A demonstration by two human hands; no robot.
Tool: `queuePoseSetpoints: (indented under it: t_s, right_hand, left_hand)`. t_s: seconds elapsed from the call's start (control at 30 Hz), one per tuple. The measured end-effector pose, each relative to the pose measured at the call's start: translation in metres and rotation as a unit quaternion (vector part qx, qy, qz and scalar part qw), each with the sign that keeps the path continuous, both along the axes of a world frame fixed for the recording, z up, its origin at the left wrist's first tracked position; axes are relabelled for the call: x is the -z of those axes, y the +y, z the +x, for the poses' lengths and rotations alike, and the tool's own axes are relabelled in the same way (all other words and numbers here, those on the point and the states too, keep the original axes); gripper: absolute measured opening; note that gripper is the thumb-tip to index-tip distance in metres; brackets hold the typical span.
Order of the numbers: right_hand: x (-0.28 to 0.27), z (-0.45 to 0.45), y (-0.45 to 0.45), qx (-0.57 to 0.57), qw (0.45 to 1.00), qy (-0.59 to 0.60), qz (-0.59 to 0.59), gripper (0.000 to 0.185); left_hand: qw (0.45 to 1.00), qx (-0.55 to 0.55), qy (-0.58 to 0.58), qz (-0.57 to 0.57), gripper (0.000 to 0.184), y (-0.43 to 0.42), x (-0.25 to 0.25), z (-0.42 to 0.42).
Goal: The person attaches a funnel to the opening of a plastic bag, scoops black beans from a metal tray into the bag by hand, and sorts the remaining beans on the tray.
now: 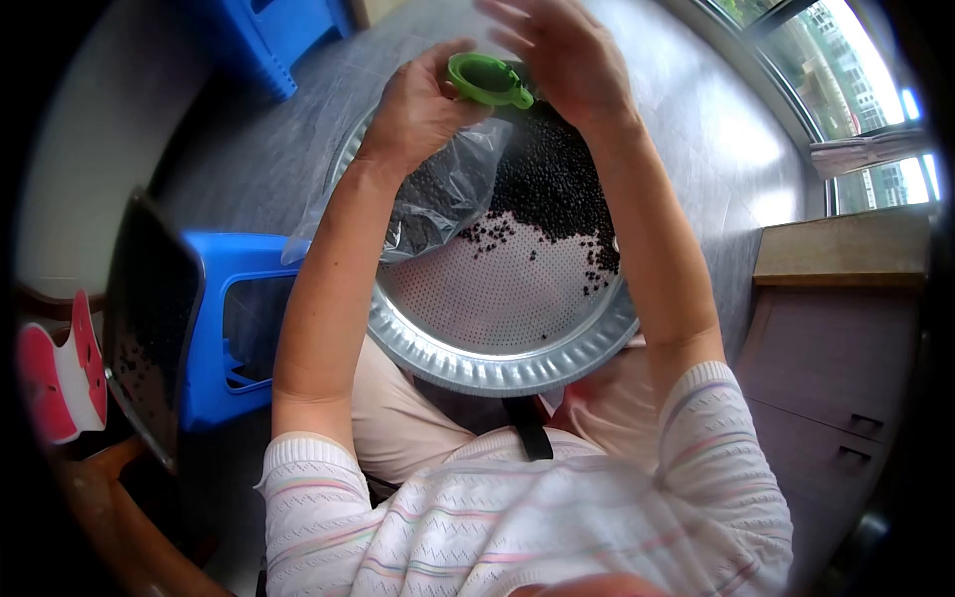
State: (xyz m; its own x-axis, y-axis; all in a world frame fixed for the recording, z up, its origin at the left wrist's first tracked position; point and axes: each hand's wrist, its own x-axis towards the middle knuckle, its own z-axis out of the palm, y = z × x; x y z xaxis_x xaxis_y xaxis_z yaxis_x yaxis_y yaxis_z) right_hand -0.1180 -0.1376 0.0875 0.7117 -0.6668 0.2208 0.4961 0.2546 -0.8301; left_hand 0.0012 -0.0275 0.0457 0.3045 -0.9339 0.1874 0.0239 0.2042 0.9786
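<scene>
My left hand (pixel 423 107) is closed on a green plastic ring-shaped piece (pixel 489 80), held over the far part of a round metal tray. A clear plastic bag (pixel 443 194) hangs below it, over the tray's left side. My right hand (pixel 567 60) is raised just right of the green piece, its fingers spread and blurred. The perforated metal tray (pixel 477 375) rests at my lap. Small black beads or beans (pixel 557 179) are heaped in its far and right part, with a few scattered toward the middle.
At the left stand a blue stool (pixel 234 403), a dark tray (pixel 149 328) with black pieces and a red-and-white object (pixel 75 378). Another blue stool (pixel 269 40) is at the far left. Wooden cabinets (pixel 826 348) and a window (pixel 836 80) are at the right.
</scene>
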Motion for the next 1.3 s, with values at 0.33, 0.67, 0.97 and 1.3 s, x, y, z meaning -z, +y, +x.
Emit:
queuePoseSetpoints:
  t_s: [0.33, 0.67, 0.97, 1.3]
  right_hand:
    - [0.039, -0.056, 0.010, 0.014, 0.954, 0.245, -0.173, 0.034]
    - [0.031, -0.054, 0.015, -0.053, 0.975, 0.201, -0.078, 0.035]
    - [0.029, -0.042, 0.013, 0.018, 0.960, 0.221, -0.169, 0.028]
    - [0.031, -0.044, 0.001, -0.007, 0.959, 0.239, -0.153, 0.028]
  left_hand:
    - [0.999, -0.002, -0.044, -0.002, 0.061, 0.000, 0.001, 0.002]
    - [0.983, -0.044, -0.177, 0.027, 0.058, 0.003, -0.004, -0.002]
    - [0.981, -0.012, -0.186, 0.055, 0.067, 0.012, -0.008, 0.004]
    - [0.946, -0.008, -0.294, 0.134, 0.056, 0.017, -0.008, 0.018]
